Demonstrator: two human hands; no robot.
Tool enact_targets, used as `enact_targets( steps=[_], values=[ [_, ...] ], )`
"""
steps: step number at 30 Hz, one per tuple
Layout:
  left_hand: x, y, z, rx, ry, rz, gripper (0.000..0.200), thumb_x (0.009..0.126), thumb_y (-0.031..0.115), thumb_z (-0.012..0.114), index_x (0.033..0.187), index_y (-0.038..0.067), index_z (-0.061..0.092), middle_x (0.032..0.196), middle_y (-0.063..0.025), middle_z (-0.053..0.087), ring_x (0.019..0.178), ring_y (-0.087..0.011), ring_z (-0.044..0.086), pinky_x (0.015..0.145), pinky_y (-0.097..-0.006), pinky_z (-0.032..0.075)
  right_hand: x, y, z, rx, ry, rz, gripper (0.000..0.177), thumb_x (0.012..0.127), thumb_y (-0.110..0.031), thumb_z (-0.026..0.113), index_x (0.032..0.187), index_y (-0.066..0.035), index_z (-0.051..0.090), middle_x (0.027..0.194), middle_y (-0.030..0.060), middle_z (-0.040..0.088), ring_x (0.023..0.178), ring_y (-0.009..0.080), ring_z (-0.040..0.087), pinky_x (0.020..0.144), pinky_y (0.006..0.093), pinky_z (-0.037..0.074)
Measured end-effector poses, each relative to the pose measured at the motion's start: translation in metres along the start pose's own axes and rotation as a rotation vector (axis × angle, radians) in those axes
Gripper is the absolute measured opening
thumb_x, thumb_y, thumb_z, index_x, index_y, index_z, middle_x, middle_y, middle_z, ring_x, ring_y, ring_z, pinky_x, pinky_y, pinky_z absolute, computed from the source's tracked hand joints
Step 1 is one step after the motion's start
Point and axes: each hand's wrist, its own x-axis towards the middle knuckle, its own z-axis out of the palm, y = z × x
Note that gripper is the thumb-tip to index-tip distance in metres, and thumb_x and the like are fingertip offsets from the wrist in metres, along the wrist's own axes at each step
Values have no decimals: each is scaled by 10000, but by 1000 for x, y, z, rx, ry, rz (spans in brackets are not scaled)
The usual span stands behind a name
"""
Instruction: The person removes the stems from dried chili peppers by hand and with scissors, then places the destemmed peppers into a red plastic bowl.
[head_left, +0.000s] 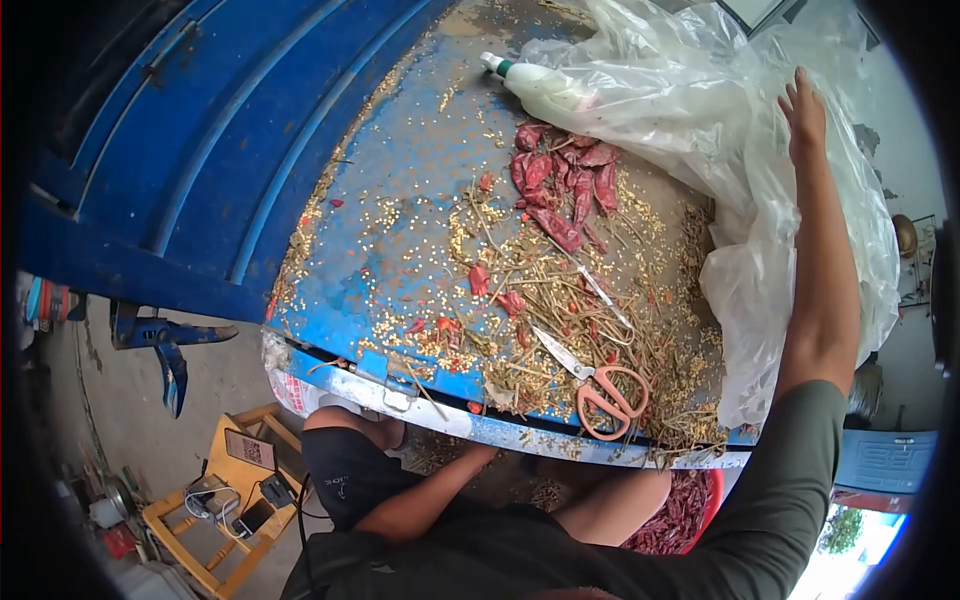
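The blue metal bed [372, 262] is filling mid-frame, with the plastic sheet [670, 95] bunching upper right, probably leaving the dried chillies [538, 172] at upper centre uncovered. Scissors [583, 372] are lying lower centre-right, handles facing the person, presumably for easy grabbing. Right hand [806, 122] is hovering by the plastic, fingers spread, gripping nothing visible; left hand [482, 454] is half hiding below the edge, can't tell its grip.

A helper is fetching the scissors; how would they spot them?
Find the blue platform, then the dry stems along its near edge. The scissors lie there; looped peach handles set them apart from the slim metal tool beyond.
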Motion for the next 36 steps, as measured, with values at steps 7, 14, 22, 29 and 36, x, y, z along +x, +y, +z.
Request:
enact_targets(
  steps=[7,14,22,29,36],
  values=[
    [1,6,8,-29,-28,-13,240,792,224,672,939,49,744,888,-171,716,867,-327,692,779,-436,531,-126,-1,64,-735,-410,-298,759,792,-393,811,1421,-103,501,1251,173,630,986,237,663,855,353,527],
    [-1,10,7,-53,-21,-12,242,789,218,676,951,50,743,903,-169,716,877,-324,691,783,-433,531,-175,2,178,-1099,-661,-275,998,639,-557,803,1417,-24,476,1270,213,631,1121,325,647,939,406,510],
    [1,14,3,-71,-28,-16,246,787,211,681,963,51,741,921,-167,716,888,-321,690,788,-431,531,-154,25,222,-742,-916,-112,423,766,-190,765,1124,24,687,998,176,718,951,287,693,860,371,521],
    [-4,13,5,-77,-40,-23,250,784,204,685,975,52,740,937,-166,716,898,-318,689,793,-429,531,-152,42,191,-241,-588,-305,224,896,10,625,1113,-18,673,1015,54,657,999,154,612,914,310,479],
    [-4,9,8,-68,-48,-26,255,782,198,689,986,54,739,953,-164,716,908,-315,688,797,-426,531,-181,-23,135,-710,-1134,-80,294,789,-118,784,1069,-55,721,1062,68,653,1039,198,606,955,323,456]
  ],
)
